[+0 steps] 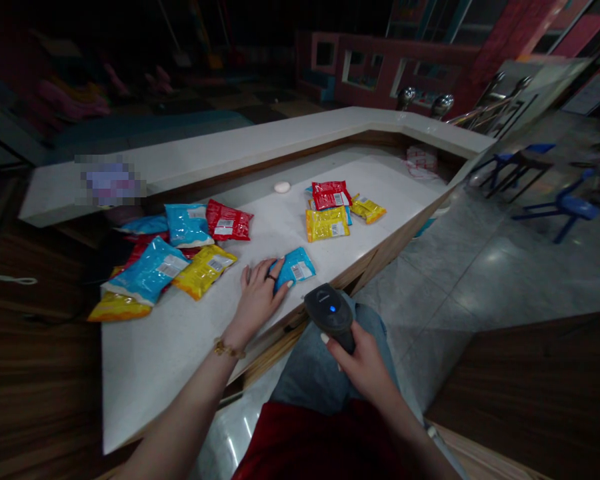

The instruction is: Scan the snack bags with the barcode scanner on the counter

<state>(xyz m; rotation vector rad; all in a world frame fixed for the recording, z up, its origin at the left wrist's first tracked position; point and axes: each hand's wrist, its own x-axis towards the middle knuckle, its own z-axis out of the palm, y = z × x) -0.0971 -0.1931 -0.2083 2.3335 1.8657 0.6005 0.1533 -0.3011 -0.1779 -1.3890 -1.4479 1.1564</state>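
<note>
My left hand (263, 288) rests on the white counter, its thumb and fingers closed on the left end of a small blue snack bag (299, 265). The bag lies flat with its white barcode label facing up. In my right hand (363, 363) is a black barcode scanner (329, 312), held by its handle over the counter's front edge. A blue light glows on top of the scanner, and its head is just right of and below the blue bag. The fingers around the handle are partly hidden beneath it.
On the left lies a pile of blue, red and yellow snack bags (155, 270). A smaller group with a red bag (330, 195) and a yellow bag (327, 223) lies further right. Behind them sits a white oval object (282, 188). A raised ledge (260, 143) borders the counter's back.
</note>
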